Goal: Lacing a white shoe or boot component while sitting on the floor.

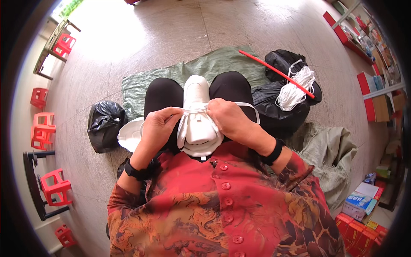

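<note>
A white shoe (197, 92) rests between my knees, its toe pointing away from me and its tongue and collar toward my body. A flat white shoelace (193, 110) crosses its front. My left hand (159, 125) pinches the lace at the shoe's left side, thumb against fingers. On the other side, my right hand (232, 119) is closed round the lace close to the shoe, and a loose length of lace loops over my right knee. Its fingertips are partly hidden. Beside my left forearm lies another white shoe piece (131, 134), partly covered by the arm.
A bundle of white laces (296, 89) and a red stick (276, 73) lie on black plastic bags (280, 103) at the right. Another black bag (105, 126) sits left. Green sheeting (141, 92) covers floor ahead. Red stools (55, 187) line the left wall; boxes (359, 203) stand right.
</note>
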A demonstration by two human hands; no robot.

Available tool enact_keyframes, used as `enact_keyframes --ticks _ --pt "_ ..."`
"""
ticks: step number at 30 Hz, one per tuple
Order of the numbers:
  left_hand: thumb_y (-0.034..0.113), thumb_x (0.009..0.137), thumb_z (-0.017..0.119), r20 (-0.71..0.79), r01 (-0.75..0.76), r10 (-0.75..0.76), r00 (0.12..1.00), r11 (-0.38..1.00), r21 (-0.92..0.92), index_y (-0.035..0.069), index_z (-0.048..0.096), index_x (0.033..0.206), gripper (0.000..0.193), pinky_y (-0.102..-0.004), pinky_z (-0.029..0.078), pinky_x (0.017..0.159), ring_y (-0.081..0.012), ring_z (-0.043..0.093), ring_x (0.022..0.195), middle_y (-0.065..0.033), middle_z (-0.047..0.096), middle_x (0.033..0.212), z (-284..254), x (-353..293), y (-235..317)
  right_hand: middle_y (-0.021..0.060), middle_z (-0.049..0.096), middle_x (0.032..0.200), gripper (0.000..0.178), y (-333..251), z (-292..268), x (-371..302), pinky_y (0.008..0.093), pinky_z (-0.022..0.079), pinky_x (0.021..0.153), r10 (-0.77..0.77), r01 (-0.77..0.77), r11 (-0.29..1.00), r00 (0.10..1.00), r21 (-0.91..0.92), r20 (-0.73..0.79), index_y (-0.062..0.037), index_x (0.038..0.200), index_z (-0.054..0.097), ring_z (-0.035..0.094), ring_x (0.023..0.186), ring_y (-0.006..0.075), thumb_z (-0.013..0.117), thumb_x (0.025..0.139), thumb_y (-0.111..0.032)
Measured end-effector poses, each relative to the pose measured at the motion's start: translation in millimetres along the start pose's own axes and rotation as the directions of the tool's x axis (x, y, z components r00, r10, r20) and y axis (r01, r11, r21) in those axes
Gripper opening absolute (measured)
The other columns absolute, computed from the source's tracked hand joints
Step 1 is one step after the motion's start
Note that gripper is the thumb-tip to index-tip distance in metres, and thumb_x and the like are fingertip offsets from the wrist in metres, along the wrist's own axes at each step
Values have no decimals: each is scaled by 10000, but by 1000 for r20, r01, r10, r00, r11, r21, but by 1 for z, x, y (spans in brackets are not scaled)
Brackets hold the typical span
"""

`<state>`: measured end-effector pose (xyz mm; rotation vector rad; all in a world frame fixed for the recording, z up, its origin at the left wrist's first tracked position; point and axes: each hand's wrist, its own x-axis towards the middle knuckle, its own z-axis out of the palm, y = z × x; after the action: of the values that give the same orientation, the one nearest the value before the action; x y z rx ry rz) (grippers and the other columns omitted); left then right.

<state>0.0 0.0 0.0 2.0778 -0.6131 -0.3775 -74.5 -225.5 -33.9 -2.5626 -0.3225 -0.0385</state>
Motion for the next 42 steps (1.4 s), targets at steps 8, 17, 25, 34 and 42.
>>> enact_keyframes --ticks 8,17,25,34,42 --pt "37 861 616 -17 -217 227 974 947 237 32 648 873 34 -314 458 613 -225 608 699 -87 588 766 -4 1 2 187 587 829 103 -2 11 -6 442 479 694 -19 75 979 959 188 -284 -6 907 539 590 773 374 572 897 -103" --pt "51 847 592 150 -451 442 884 726 519 57 620 870 36 -392 489 620 -321 609 718 -97 561 813 0 0 8 180 591 823 97 -2 9 -8 440 478 693 -13 78 972 960 222 -280 -5 894 544 591 776 376 579 895 -95" --pt "51 828 639 -133 -202 236 962 952 232 16 643 969 145 -332 502 667 -283 656 741 -155 656 784 15 -11 0 182 594 822 245 -30 -5 -19 409 485 691 109 -20 957 949 289 -297 10 1016 541 600 770 361 661 862 -137" --pt "25 812 560 -155 -208 286 945 897 389 -14 607 972 171 -390 490 711 -332 618 782 -175 626 900 28 -19 5 204 595 856 142 -20 13 -23 447 484 760 95 -39 983 945 180 -312 18 887 550 591 839 380 575 862 -120" --pt "-4 798 489 -113 -282 313 943 932 227 -1 557 927 146 -426 463 742 -379 578 812 -187 579 851 31 -6 -11 150 615 892 161 -11 21 -23 400 505 762 -37 78 995 873 66 -486 -29 888 595 608 859 328 511 764 -88"
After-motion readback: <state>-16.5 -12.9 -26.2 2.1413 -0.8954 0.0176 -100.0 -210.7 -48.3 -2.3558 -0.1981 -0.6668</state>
